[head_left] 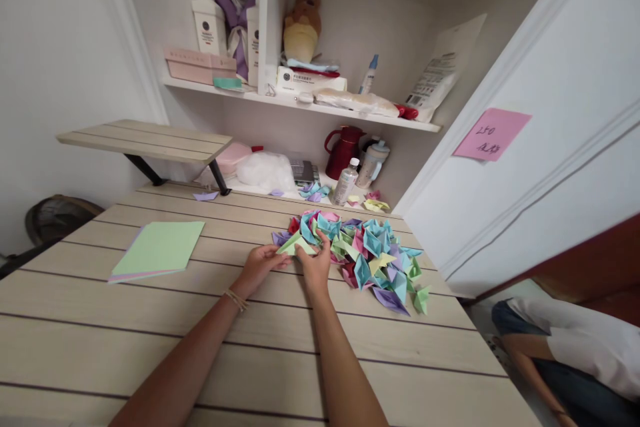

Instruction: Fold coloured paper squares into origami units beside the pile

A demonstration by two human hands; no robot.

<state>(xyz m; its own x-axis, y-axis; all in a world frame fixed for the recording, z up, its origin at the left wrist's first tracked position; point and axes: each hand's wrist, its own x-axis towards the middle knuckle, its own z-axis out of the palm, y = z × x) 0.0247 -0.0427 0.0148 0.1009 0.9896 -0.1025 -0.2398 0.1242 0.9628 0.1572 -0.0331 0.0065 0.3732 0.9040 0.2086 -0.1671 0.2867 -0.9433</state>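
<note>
A paper stack (157, 250) is lying at left, within reach. Your left hand (261, 261) and right hand (315, 263) are pinching a green fold (295, 245) flat on the table (100, 360), fingers closed on its edges, likely steadying a crease. The finished pile (370, 250) is sitting just right.

A stack of flat sheets (157, 250) lies on the tabletop (100, 347). A red jug (343, 150) and a bottle (346, 181) stand at the back. A pink note (491, 134) sticks to the door (550, 167). A plush toy (303, 27) sits on the shelf (300, 105).
</note>
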